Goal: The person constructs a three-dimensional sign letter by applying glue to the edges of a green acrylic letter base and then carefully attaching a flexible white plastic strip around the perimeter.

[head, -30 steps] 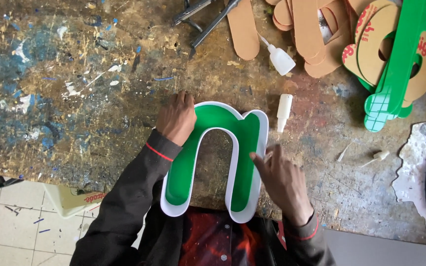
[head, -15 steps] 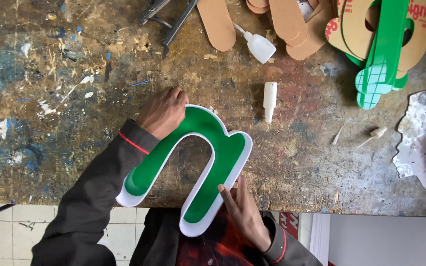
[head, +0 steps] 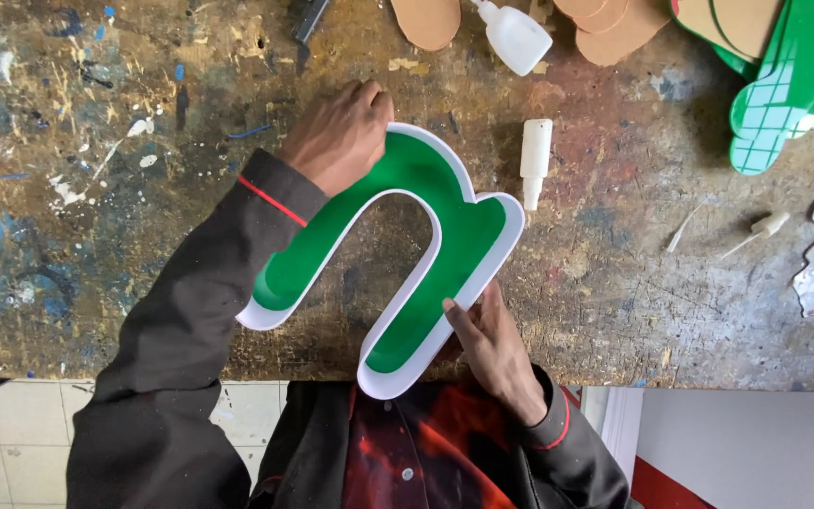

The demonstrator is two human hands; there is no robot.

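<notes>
Green-faced channel letter (head: 445, 217) with thin white rim lying flat on surface (head: 96, 188), near edge, two legs overhanging toward torso. Left hand (head: 339, 132) cupped over far-left curve of arch, fingers curled onto rim; right hand (head: 487, 344) pressed flat against outer wall of right leg, thumb on rim top. Looks light, hollow, fairly stiff at face but rim strip likely thin and flexy, glossy so probably slippery; best taken at outer walls near bends, not by pinching rim edge. Versus half a second ago: letter rotated slightly clockwise and shifted right, right hand now higher up leg, left hand same spot on arch. White glue bottle (head: 534, 160) just right of arch, not touching.
</notes>
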